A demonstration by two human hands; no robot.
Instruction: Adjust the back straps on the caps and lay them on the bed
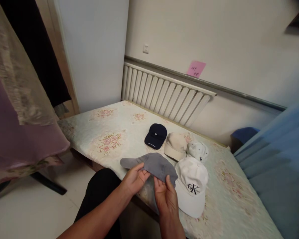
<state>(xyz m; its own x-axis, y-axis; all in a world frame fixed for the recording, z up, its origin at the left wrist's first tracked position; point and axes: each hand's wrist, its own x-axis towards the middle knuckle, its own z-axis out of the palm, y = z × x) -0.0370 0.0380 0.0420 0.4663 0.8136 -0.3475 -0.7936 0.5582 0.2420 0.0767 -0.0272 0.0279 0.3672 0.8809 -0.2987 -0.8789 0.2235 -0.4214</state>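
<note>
Both my hands hold a grey cap [151, 163] just above the near edge of a bed. My left hand [134, 179] grips it under the crown near the brim, which points left. My right hand [166, 196] pinches the cap's back edge with the thumb on top. Right beside it lies a white cap [193, 186] with black letters. Behind are a navy cap [155, 135], a beige cap [175, 146] and a small white cap [198, 150].
The bed [114, 132] has a pale floral cover. A white radiator [161, 93] runs along the wall behind it, with a pink note [196, 68] above. Blue fabric [281, 159] hangs at the right, pinkish cloth [17, 126] at the left.
</note>
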